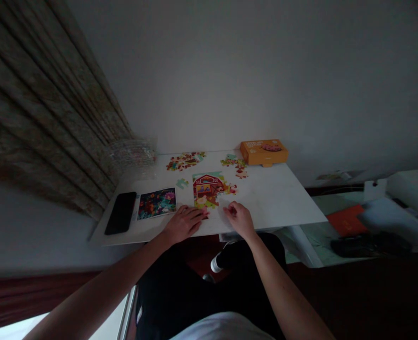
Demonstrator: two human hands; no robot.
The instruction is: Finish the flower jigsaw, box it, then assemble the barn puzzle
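A partly assembled jigsaw puzzle (205,186) with a red barn lies on the white table in front of me. My left hand (184,224) rests at its lower left edge, fingers together and bent. Its fingertips are on a small reddish puzzle piece (205,214). My right hand (239,218) is just right of the puzzle, low over the table, with its fingers curled in; whether anything is between them is hidden. A loose pale green piece (182,183) lies left of the barn.
Loose pieces form one pile (185,161) at the back left and another group (234,163) by an orange box (264,152). A dark floral picture card (157,203) and a black phone (121,213) lie left. Clear plastic wrap (132,156) stands by the curtain (70,94).
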